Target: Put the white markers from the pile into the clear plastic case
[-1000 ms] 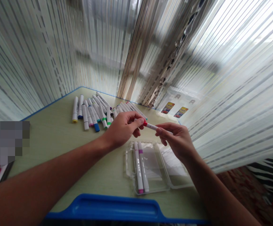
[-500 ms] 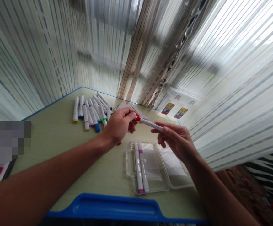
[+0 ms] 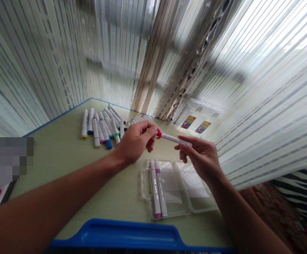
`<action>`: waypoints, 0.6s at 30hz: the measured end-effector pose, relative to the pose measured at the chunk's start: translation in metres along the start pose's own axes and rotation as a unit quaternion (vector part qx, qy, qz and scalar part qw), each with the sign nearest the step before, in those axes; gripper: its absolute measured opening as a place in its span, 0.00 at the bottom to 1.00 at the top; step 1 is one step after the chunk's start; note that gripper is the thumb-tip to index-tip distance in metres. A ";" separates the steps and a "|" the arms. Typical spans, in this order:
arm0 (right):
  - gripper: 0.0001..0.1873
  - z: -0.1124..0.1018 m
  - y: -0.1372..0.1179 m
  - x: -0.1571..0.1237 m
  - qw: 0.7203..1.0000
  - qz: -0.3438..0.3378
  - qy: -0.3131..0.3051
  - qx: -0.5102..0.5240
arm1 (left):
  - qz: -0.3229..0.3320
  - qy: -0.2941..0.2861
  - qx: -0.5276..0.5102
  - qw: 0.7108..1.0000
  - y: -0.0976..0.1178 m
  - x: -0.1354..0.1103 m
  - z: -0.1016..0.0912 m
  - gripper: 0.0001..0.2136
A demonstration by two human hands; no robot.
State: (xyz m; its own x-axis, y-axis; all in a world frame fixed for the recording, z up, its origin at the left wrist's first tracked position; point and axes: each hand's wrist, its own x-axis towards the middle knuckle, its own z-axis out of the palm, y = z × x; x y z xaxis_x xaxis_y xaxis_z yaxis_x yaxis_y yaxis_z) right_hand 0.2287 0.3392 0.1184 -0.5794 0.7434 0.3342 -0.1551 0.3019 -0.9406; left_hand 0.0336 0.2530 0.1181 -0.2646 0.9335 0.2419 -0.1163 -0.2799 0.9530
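A white marker (image 3: pixel 170 138) with a red band is held level between my two hands, above the table. My left hand (image 3: pixel 139 141) pinches its red-banded end, and the tip there is covered by the fingers. At the plain white end, the thumb and fingers of my right hand (image 3: pixel 202 153) are closed on the barrel. Below the hands lies an open clear plastic case (image 3: pixel 172 190). Two markers sit side by side in its left half: one with a pink end (image 3: pixel 155 194) and one with a purple band (image 3: pixel 161 187).
Several loose white markers (image 3: pixel 102 130) with coloured bands lie left of my left hand, and more (image 3: pixel 140 119) lie behind it. A clear box with two labels (image 3: pixel 196 121) stands at the back right. The table has a blue front tray (image 3: pixel 129 233). Striped curtains (image 3: pixel 111 70) hang behind.
Both hands have moved slightly to the right with the marker. A small red thing seen below my left wrist before is now hidden.
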 end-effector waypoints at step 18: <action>0.07 -0.002 -0.004 0.007 0.992 -0.014 0.081 0.094 | 0.101 -0.025 0.068 0.992 0.005 -0.008 0.003 0.14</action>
State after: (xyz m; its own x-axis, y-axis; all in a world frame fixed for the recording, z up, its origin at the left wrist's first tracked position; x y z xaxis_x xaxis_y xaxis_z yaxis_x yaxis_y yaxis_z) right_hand 0.2270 0.3446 0.1249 -0.4389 0.8272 0.3510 -0.3249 0.2181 -0.9202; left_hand 0.0381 0.2453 0.1215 -0.2203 0.8726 0.4360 0.0645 -0.4329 0.8991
